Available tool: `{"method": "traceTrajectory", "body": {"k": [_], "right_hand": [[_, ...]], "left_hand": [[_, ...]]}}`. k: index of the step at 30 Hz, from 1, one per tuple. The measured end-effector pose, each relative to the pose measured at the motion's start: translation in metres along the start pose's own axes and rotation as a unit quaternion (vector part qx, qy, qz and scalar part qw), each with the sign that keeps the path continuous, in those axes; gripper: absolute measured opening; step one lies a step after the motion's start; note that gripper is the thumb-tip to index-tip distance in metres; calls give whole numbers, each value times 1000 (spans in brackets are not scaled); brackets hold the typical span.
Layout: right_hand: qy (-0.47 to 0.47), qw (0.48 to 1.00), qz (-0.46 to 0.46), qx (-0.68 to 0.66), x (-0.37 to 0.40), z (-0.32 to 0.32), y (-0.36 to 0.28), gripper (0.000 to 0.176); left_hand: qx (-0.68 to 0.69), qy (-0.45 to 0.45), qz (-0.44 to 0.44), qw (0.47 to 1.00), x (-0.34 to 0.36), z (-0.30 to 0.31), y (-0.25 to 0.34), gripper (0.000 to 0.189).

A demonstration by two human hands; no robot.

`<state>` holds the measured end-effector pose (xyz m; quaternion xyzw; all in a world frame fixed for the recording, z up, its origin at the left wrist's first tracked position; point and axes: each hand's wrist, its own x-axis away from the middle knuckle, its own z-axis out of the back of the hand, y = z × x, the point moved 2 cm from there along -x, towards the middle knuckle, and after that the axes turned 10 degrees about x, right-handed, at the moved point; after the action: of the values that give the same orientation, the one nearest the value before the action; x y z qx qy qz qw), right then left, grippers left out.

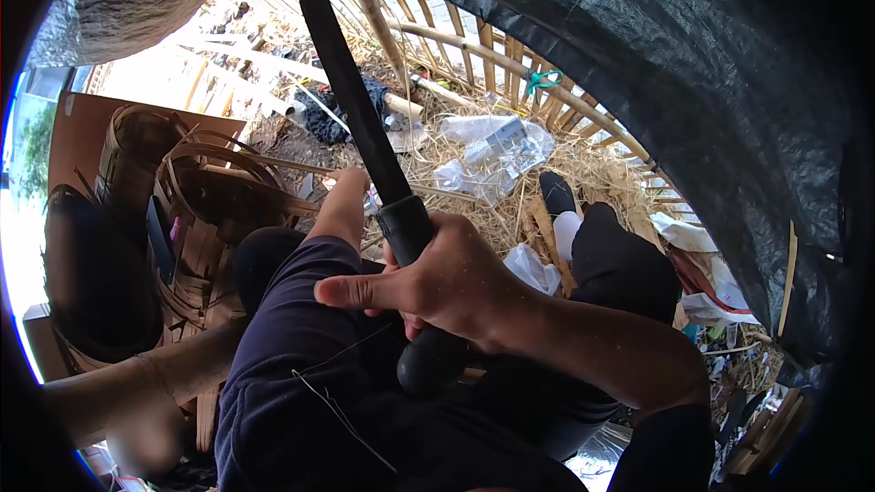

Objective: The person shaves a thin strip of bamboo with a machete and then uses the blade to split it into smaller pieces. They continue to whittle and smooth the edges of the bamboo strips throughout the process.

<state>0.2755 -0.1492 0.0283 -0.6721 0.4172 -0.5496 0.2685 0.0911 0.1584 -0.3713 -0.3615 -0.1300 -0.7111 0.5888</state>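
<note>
My right hand (pixel 447 278) is closed round the black handle of a machete (pixel 355 96) in front of my body. Its long dark blade points up and away from me, and the rounded handle end shows below my hand. The thumb of that hand sticks out to the left. Beyond the machete, my left arm reaches forward and my left hand (pixel 351 180) is closed on a thin bamboo strip (pixel 287 162). The fingers of my left hand are partly hidden. Across my dark clothing lies a thin pale strand (pixel 333 410).
Woven bamboo baskets (pixel 196 173) stand at the left, above a thick bamboo pole (pixel 150 374). Shavings (pixel 583 178) and clear plastic (pixel 510 150) litter the ground ahead. A bamboo slat fence (pixel 519 59) and a dark tarp (pixel 720 64) curve round the right.
</note>
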Motion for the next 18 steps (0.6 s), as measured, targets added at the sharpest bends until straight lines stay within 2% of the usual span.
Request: {"method": "traceTrajectory", "body": {"k": [2, 4, 5, 6, 8, 9, 11, 12, 14, 16, 18], "right_hand": [[-19, 1000, 6, 21, 6, 0, 2, 51], [-77, 995, 1, 63, 15, -7, -4, 51], [-63, 988, 47, 134, 15, -11, 2, 50], [-62, 988, 47, 134, 14, -16, 11, 50], [-62, 988, 119, 74, 13, -24, 21, 47], [-63, 988, 119, 71, 13, -23, 20, 47], [-91, 996, 12, 13, 11, -20, 16, 39], [-93, 996, 12, 12, 9, -17, 13, 39], [-6, 1000, -10, 25, 3, -5, 4, 33], [20, 1000, 17, -2, -3, 6, -4, 32], [13, 998, 55, -32, -5, 10, -6, 37]], "left_hand": [[7, 0, 2, 1000, -1, -2, 0, 56], [7, -1, 4, 1000, -2, -5, 0, 56], [8, -1, 3, 1000, -2, -5, 1, 56], [8, -2, 4, 1000, -3, -5, 1, 56], [9, -3, 4, 1000, -3, -7, -1, 56], [9, -2, 5, 1000, -2, -6, -2, 56], [9, -2, 6, 1000, 0, -8, -2, 56], [10, -4, 6, 1000, 0, -8, -3, 56], [13, -4, 8, 1000, 1, -9, -3, 57], [15, -5, 7, 1000, 1, -10, -3, 57], [17, -2, 9, 1000, 2, -9, -1, 57]]}}
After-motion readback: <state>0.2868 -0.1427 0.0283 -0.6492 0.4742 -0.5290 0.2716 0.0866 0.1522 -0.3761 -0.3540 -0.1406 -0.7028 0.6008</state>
